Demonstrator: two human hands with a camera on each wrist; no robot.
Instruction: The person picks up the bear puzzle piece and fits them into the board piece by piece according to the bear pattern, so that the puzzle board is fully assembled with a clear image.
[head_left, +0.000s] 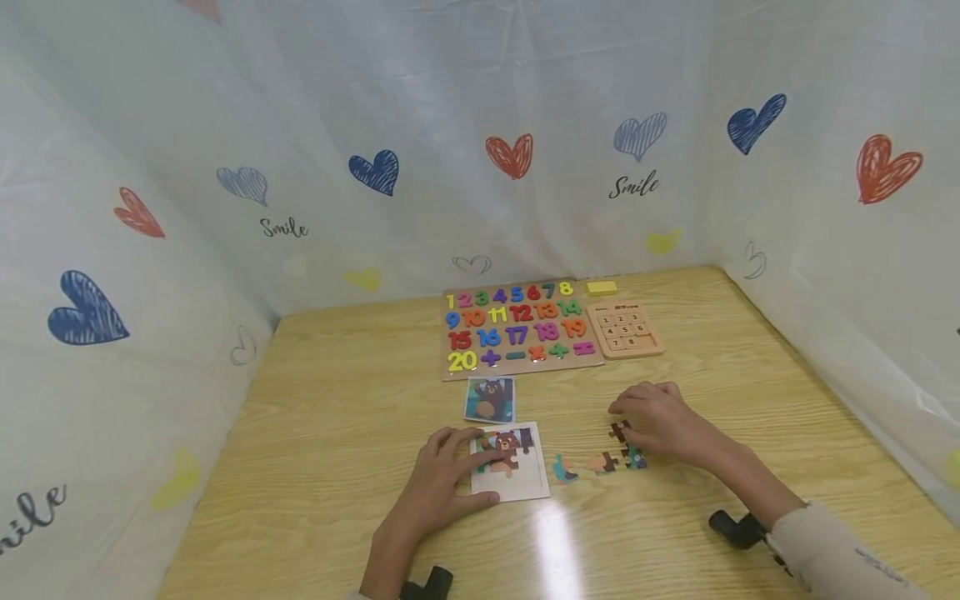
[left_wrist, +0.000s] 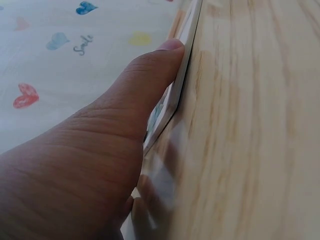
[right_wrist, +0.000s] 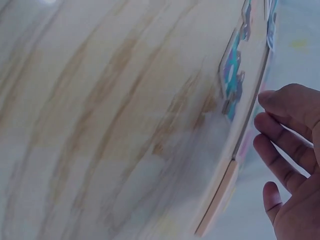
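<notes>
A white puzzle board point(head_left: 531, 479) lies on the table with a partly filled bear picture in its upper left. My left hand point(head_left: 442, 483) rests across the board's left side, its fingers over the picture and its thumb along the near edge. In the left wrist view the thumb point(left_wrist: 145, 75) lies against the board's side. My right hand point(head_left: 660, 421) hovers at the loose jigsaw pieces point(head_left: 636, 458), fingers slightly bent and apart. Nothing shows between those fingers point(right_wrist: 280, 130) in the right wrist view. More loose pieces, one teal point(head_left: 562, 469) and one brown point(head_left: 602, 462), lie between the hands.
Behind the board lies a bear picture card point(head_left: 490, 400). Farther back are a colourful number board point(head_left: 525, 367), a wooden sliding number puzzle point(head_left: 626, 329) and a yellow block point(head_left: 601, 288). A white curtain point(head_left: 450, 225) with printed hearts surrounds the wooden table point(head_left: 337, 400).
</notes>
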